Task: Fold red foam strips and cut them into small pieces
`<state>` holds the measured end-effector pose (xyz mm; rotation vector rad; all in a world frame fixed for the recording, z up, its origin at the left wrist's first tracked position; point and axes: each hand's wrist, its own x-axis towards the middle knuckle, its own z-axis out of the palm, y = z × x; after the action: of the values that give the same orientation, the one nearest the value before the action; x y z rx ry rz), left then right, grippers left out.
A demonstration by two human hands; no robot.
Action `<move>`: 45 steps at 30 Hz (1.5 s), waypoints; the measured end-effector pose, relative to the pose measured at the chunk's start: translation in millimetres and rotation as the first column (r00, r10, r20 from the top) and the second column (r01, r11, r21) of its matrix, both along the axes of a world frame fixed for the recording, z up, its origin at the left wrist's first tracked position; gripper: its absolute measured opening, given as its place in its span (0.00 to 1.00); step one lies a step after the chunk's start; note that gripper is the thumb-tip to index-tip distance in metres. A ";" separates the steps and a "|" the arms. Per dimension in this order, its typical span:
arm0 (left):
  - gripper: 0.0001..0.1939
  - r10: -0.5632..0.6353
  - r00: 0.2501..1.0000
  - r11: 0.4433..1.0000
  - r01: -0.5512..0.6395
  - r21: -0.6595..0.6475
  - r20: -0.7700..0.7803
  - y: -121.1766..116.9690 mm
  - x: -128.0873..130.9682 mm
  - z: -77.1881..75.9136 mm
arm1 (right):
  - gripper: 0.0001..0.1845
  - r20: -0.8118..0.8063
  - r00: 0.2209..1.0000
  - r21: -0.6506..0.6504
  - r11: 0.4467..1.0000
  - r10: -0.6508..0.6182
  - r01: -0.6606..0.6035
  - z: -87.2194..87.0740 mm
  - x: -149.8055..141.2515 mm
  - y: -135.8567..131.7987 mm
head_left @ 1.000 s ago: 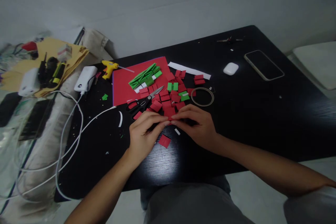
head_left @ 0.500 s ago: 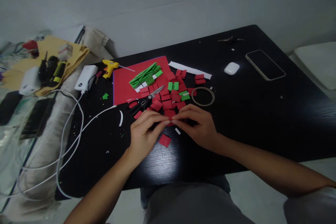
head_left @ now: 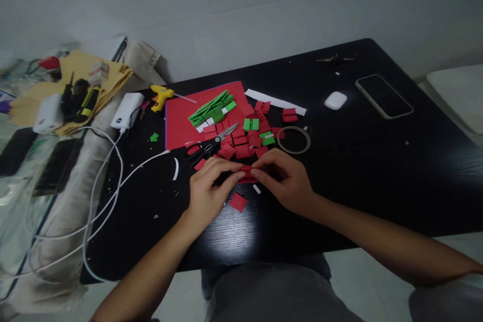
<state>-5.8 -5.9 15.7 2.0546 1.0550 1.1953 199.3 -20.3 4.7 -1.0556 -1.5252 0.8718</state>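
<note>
The white rounded case [head_left: 335, 100] lies shut on the black counter [head_left: 377, 176], near the phone [head_left: 384, 95], its contents hidden. Over at the left, yellowish envelopes [head_left: 32, 100] carry a small box [head_left: 98, 71] and some dark-handled tools [head_left: 88, 103]; whether anything is inside the box or the envelopes I cannot tell. The red sheet [head_left: 179, 126] serves as a base for the bundle of green strips [head_left: 211, 107]. The tape ring [head_left: 293, 152] lies flat beside the pile of folded red pieces [head_left: 242, 152], which has a few green ones among it.

Compared with half a second ago, the red paper piece [head_left: 247, 177] looks different: then a broad flat face showed beyond the fingertips, and now it shows as a narrower band with a dark crease along it. The view has shifted slightly, while the loose things keep their places relative to one another.

Both hands are closed on that piece at the near edge of the pile, the left hand [head_left: 215, 186] pinching its left end between thumb and fingers, the right hand [head_left: 285, 178] its right end. A loose red square [head_left: 238, 202] lies just nearer the person, the scissors [head_left: 218, 139] just beyond the left hand.
</note>
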 end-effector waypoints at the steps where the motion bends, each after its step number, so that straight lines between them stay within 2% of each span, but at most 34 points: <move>1: 0.08 -0.002 1.000 1.000 0.002 0.008 -0.002 0.4 0.2 0.3 | 0.02 0.007 1.000 0.012 1.000 0.006 -0.006 0.3 0.2 0.4; 5: 0.07 0.000 1.000 0.999 0.001 0.042 -0.021 2.6 0.6 0.5 | 0.02 0.011 0.999 0.013 0.999 0.034 -0.034 0.0 0.6 1.2; 10: 0.06 0.025 0.999 0.999 -0.023 0.049 -0.047 3.2 0.6 1.2 | 0.03 -0.039 0.998 -0.105 0.993 0.051 -0.055 -3.8 -1.1 -0.8; 15: 0.14 0.001 0.998 0.996 -0.006 -0.085 -0.055 1.9 0.0 -0.1 | 0.05 -0.130 0.991 -0.183 0.982 0.015 -0.039 -5.2 -2.1 -0.7; 19: 0.11 0.010 1.000 0.988 -0.012 -0.151 -0.012 2.2 -0.1 -3.3 | 0.08 -0.183 0.983 -0.230 0.972 0.002 -0.045 -5.5 -1.5 2.1; 25: 0.04 -0.032 0.999 0.966 0.040 -0.257 0.032 3.8 -0.1 -7.3 | 0.08 -0.206 0.978 -0.253 0.966 -0.001 -0.053 -5.0 -0.6 3.9; 30: 0.02 -0.042 0.999 0.971 0.044 -0.236 0.014 6.4 -0.8 -5.2 | 0.07 -0.171 0.985 -0.185 0.980 0.037 -0.069 -4.1 0.2 3.8; 34: 0.02 0.006 1.000 0.985 -0.010 -0.170 -0.021 7.9 -1.3 -2.5 | 0.10 -0.106 0.994 -0.106 0.994 0.011 -0.023 -6.4 1.0 4.5; 36: 0.02 0.034 0.999 0.987 -0.038 -0.156 -0.028 7.8 -1.5 -2.2 | 0.12 -0.113 0.994 -0.121 0.993 -0.004 -0.009 -8.6 1.0 4.8; 41: 0.02 0.040 0.999 0.986 -0.044 -0.159 -0.033 6.5 -2.1 -2.7 | 0.11 -0.186 0.982 -0.238 0.969 0.021 -0.066 -12.7 0.0 4.5; 45: 0.03 0.033 0.999 0.983 -0.038 -0.180 -0.028 5.1 -2.3 -4.6 | 0.11 -0.173 0.985 -0.255 0.965 0.017 -0.062 -11.0 0.1 4.5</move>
<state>-8.0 -0.8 11.1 1.9228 1.1717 1.0522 199.4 -15.9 -6.3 -1.1090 -1.3168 1.1846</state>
